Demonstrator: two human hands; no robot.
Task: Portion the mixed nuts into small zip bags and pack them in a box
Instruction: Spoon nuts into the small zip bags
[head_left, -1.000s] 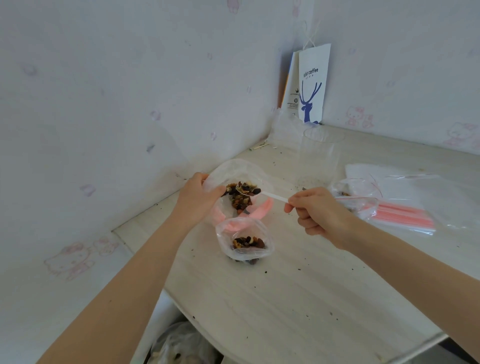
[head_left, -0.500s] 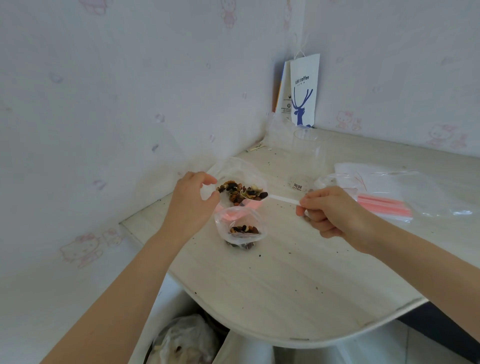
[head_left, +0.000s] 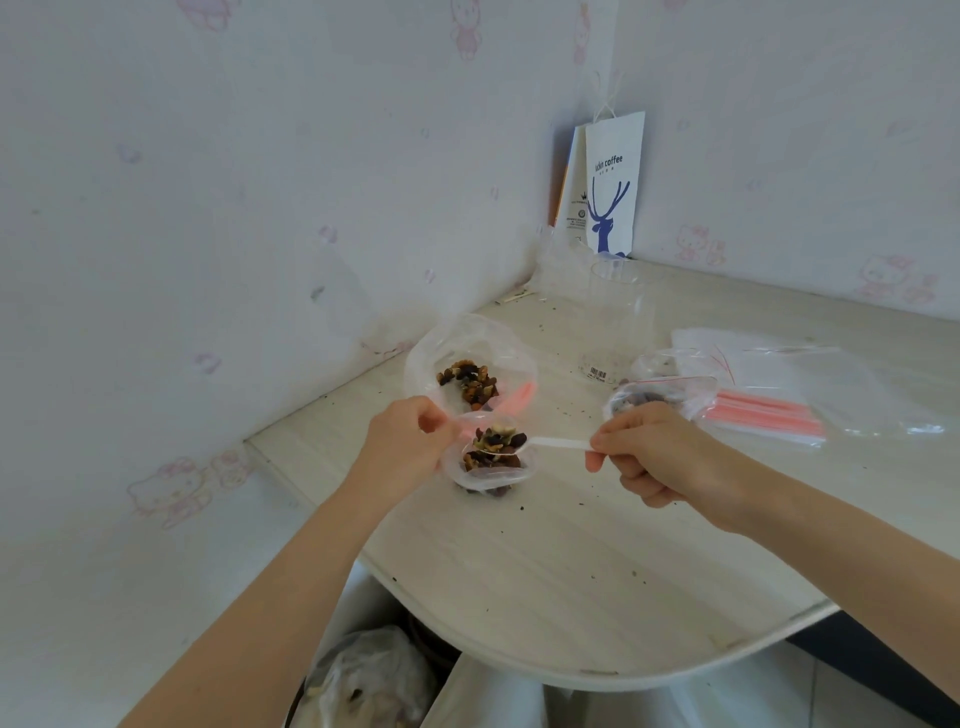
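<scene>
A large clear bag of mixed nuts (head_left: 470, 364) lies open on the pale table (head_left: 571, 545) near the wall. In front of it stands a small zip bag (head_left: 493, 470), partly filled with nuts. My left hand (head_left: 402, 441) pinches the small bag's rim and holds its mouth apart. My right hand (head_left: 654, 452) grips the handle of a white plastic spoon (head_left: 550, 442). The spoon's bowl is heaped with nuts and hovers over the small bag's mouth. A filled small bag (head_left: 660, 397) lies just behind my right hand.
A stack of empty zip bags (head_left: 769, 415) with pink strips lies at the right. A clear plastic cup (head_left: 613, 322) and a white paper coffee bag (head_left: 613, 182) stand in the corner. Crumbs dot the table. Below the table edge sits a plastic-wrapped bundle (head_left: 374, 680).
The loaded spoon has moved from the large bag toward me and now sits over the small zip bag. My left hand shifted from the large bag's rim to the small bag's rim.
</scene>
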